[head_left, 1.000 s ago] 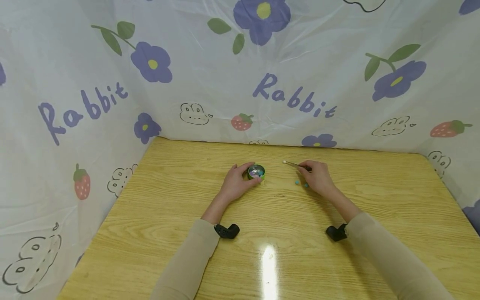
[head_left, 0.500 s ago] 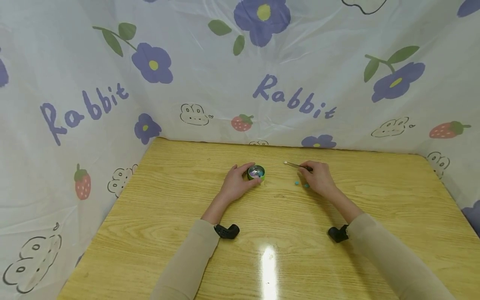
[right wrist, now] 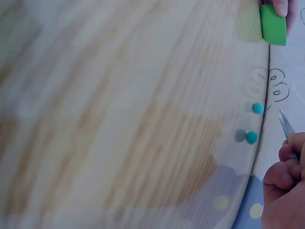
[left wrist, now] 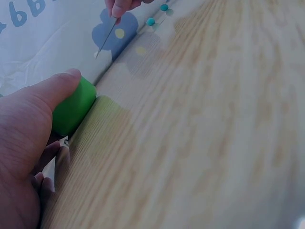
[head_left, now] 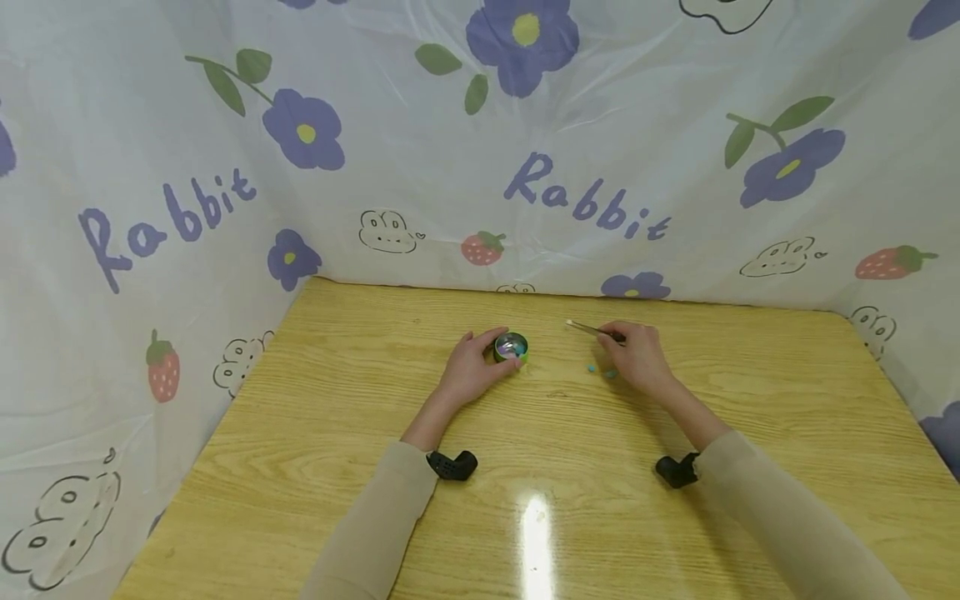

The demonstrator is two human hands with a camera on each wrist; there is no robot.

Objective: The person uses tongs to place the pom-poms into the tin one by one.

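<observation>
My left hand (head_left: 471, 368) grips a small round green tin (head_left: 512, 348), thumb on the near side and fingers round the far side. Its open top shows a shiny inside with blue and purple bits too small to make out. In my right hand (head_left: 637, 358) I pinch a pair of metal tweezers (head_left: 587, 327) pointing left, above the table. A tiny whitish spot shows at their tip; whether it is a held piece I cannot tell. Below the tweezers lie two turquoise beads, one (right wrist: 258, 108) nearer the tin and the other (right wrist: 251, 138) nearer my right hand.
Everything rests on a wood-grain table (head_left: 555, 450) with a glossy surface. A white printed curtain (head_left: 420, 167) stands along its back and sides. Each wrist carries a black camera mount, one (head_left: 453, 466) on the left and another (head_left: 677, 471) on the right.
Both hands keep their holds and stay nearly in place. The tweezers' tip shifts only slightly, and the head view has tilted a little.
</observation>
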